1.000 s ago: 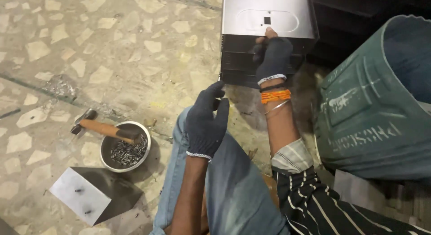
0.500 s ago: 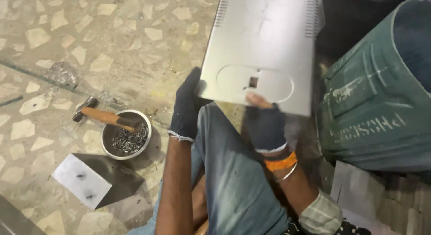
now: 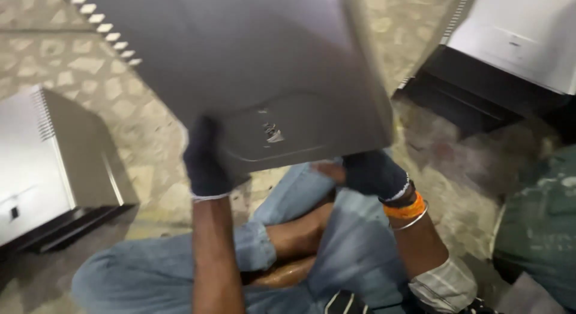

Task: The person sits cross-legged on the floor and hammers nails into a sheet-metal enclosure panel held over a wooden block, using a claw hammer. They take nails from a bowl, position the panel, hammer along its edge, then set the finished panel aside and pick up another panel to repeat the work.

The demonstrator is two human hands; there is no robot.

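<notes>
Gripped by gloved left hand (image 3: 206, 164) at panel (image 3: 252, 68) near edge; clasped underneath by right hand (image 3: 373, 173) at lower right corner; raised above knees.

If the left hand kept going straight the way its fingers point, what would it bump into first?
The left hand points up and away from the body, and it already grips the near edge of the grey metal panel. So it would meet that panel at once; nothing else shows in that line.
</notes>
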